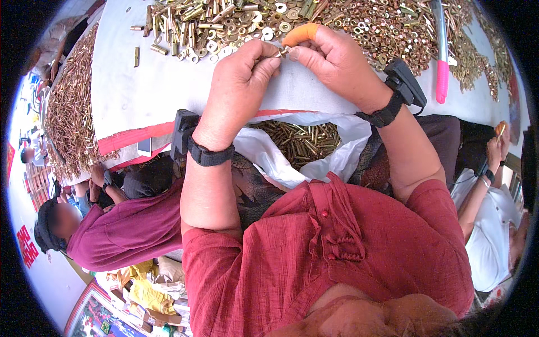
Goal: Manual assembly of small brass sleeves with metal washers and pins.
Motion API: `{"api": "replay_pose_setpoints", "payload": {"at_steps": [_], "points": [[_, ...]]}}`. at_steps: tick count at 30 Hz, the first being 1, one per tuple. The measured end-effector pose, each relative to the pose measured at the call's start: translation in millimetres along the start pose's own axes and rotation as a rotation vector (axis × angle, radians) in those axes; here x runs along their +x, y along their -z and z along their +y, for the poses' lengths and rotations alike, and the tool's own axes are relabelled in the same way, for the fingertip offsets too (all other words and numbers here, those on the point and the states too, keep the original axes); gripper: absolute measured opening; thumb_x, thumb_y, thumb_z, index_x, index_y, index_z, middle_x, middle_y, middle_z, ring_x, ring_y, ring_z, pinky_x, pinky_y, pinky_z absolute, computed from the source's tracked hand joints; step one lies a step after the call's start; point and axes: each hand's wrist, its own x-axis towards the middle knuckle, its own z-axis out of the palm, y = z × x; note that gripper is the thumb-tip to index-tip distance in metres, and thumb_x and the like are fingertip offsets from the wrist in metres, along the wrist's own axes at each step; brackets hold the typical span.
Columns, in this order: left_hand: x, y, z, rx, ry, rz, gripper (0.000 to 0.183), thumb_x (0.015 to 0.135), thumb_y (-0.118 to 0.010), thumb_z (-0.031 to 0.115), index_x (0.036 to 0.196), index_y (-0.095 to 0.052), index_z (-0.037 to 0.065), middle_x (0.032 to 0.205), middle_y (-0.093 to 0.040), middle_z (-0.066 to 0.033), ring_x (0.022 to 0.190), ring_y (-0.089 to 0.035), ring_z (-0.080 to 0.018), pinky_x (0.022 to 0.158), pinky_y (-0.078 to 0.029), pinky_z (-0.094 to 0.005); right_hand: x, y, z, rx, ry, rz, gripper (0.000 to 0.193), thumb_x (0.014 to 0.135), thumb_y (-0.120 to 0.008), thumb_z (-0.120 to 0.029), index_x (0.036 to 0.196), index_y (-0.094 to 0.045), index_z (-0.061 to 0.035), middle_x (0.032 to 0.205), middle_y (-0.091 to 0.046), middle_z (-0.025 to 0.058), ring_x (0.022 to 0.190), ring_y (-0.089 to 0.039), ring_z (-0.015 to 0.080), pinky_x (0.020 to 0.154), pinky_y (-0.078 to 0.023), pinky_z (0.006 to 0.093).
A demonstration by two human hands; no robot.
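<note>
My left hand (pixel 244 81) and my right hand (pixel 339 64) meet over the near edge of the metal parts on the table. Both are closed, thumb against finger, on a small brass-coloured metal fastener (pixel 282 52); its exact kind is mostly hidden by the fingertips. An orange finger cover (pixel 300 35) sits on my right index finger. Just beyond lie loose washers (pixel 231 32) and metal sleeves (pixel 193 33), with a heap of nuts (pixel 387 33) to the right. In my lap an open white plastic bag (pixel 266 154) holds many brass-coloured fasteners (pixel 300 140).
A long tool with a pink handle (pixel 442 81) lies at the table's right. A phone (pixel 145 147) rests by the red table edge (pixel 135 136). Another heap of fasteners (pixel 70 101) spreads at far left. People sit on both sides, a purple sleeve (pixel 129 230) at left.
</note>
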Motion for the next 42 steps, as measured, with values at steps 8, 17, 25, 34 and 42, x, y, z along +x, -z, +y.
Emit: {"api": "replay_pose_setpoints", "payload": {"at_steps": [8,17,25,34,42], "points": [[2,-2,-2,0.001,-0.032,-0.016,0.009,0.091,-0.062,0.009,0.095,-0.061,0.002,0.075,-0.064,-0.0105,0.067,-0.061,-0.0204,0.065,-0.049,-0.0308,-1,0,6,0.212,0.078,0.024,0.017,0.093,-0.063,-0.014,0.107,-0.062,-0.0046,0.086,-0.063,-0.0002,0.074,-0.056,0.0057,0.066,-0.048,0.0242],[1,-3,5,0.037,-0.036,-0.031,0.007,0.092,-0.062,0.007,0.095,-0.060,0.002,0.077,-0.064,-0.0091,0.069,-0.060,-0.0179,0.066,-0.049,-0.0292,-1,3,0,0.122,0.034,-0.014,0.016,0.091,-0.066,-0.013,0.104,-0.062,-0.0036,0.083,-0.061,-0.0007,0.074,-0.054,0.0051,0.065,-0.046,0.0223],[0,-4,7,-0.069,0.013,-0.077,0.006,0.093,-0.061,0.006,0.097,-0.060,0.002,0.077,-0.063,-0.0064,0.070,-0.057,-0.0132,0.067,-0.048,-0.0267,-2,5,8,0.127,0.090,0.007,0.015,0.092,-0.065,-0.015,0.102,-0.063,-0.0038,0.081,-0.061,-0.0001,0.072,-0.056,0.0077,0.065,-0.048,0.0244],[3,-4,11,0.051,-0.019,-0.073,0.008,0.093,-0.062,0.009,0.096,-0.059,0.002,0.076,-0.065,-0.0094,0.069,-0.061,-0.0190,0.065,-0.049,-0.0297,-4,-3,5,-0.247,0.072,0.121,0.020,0.092,-0.067,-0.024,0.094,-0.065,-0.0047,0.072,-0.061,0.0082,0.063,-0.058,0.0131,0.056,-0.045,0.0298],[3,-7,7,0.002,0.031,-0.063,0.004,0.094,-0.059,0.007,0.095,-0.060,0.002,0.079,-0.064,-0.0052,0.073,-0.058,-0.0142,0.068,-0.047,-0.0267,1,-6,13,-0.054,0.099,0.177,0.029,0.092,-0.064,-0.033,0.101,-0.067,-0.0054,0.079,-0.068,0.0129,0.070,-0.066,0.0255,0.064,-0.052,0.0350]]}}
